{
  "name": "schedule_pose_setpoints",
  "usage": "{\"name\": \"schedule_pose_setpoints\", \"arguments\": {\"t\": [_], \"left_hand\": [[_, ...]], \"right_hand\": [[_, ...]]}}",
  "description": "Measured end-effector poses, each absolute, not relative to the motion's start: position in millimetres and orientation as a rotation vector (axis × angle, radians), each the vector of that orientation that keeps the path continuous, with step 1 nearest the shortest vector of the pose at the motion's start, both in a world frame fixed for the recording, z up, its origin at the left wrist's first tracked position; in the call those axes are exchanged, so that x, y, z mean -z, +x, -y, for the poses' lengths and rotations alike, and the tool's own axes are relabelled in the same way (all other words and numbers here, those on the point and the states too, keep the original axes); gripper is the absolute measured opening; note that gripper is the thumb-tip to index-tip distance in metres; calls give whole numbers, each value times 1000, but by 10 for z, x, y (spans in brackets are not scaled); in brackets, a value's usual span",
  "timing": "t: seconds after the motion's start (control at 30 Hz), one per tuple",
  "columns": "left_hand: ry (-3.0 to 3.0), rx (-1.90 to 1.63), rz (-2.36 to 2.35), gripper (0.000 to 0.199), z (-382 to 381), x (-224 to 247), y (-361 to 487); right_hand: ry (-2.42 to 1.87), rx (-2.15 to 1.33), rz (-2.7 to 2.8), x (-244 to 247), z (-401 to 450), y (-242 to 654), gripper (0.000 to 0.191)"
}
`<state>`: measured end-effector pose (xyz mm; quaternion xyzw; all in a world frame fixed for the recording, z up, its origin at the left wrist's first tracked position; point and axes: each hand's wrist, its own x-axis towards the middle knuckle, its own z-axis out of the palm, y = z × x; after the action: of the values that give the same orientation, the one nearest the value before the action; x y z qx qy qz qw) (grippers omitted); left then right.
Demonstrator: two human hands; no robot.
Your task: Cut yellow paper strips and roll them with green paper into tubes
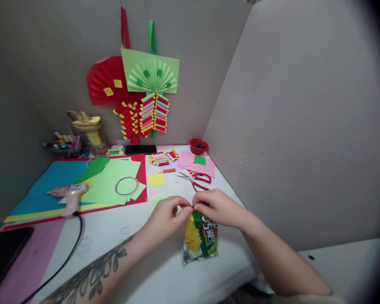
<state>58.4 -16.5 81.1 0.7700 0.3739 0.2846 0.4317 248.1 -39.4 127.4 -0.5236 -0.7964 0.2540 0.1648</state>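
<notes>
A green and yellow snack bag point(200, 238) with printed characters hangs or stands over the table's near part. Both hands pinch its top edge, close together. My left hand point(171, 213) grips the upper left corner between thumb and forefinger. Beside it, my right hand point(217, 207) has its fingers curled over the top, hiding that part of the bag. Whether the bag's top is torn cannot be made out. Just beyond the hands lie red-handled scissors point(202, 177) with their blades apart.
A pink glue gun point(74, 196) with a black cable rests on coloured paper sheets point(114, 173) at left. A red bowl point(199, 146) stands at the back right. Paper fan decorations point(152, 71) hang on the wall. Small paper rolls point(158, 158) and a phone point(141, 149) lie toward the back.
</notes>
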Motion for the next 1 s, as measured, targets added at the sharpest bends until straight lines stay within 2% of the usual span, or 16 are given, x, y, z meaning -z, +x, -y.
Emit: {"name": "schedule_pose_setpoints", "arguments": {"t": [0.17,0.3,0.47,0.53,0.7,0.87,1.0], "left_hand": [[1988,-576,-889,20,168,-737,604],[2257,-526,-798,15,273,-665,599],[2670,-616,-547,20,433,-618,636],[2759,-648,-533,20,467,-611,636],[2877,-698,-478,22,493,-614,591],[2822,-834,-236,22,595,-626,573],[2821,-761,26,19,779,-634,580]], "right_hand": [[-1523,-788,2342,-1152,433,2433,14],[-1500,-799,2451,-978,475,2415,13],[-1327,-1279,2309,-696,480,2454,11],[-1312,-1351,2226,-624,483,2497,11],[-1381,-1189,2118,-662,457,2670,12],[-1400,-1084,2058,-728,383,2892,13],[-1417,-1086,1956,-653,345,3026,15]]}}
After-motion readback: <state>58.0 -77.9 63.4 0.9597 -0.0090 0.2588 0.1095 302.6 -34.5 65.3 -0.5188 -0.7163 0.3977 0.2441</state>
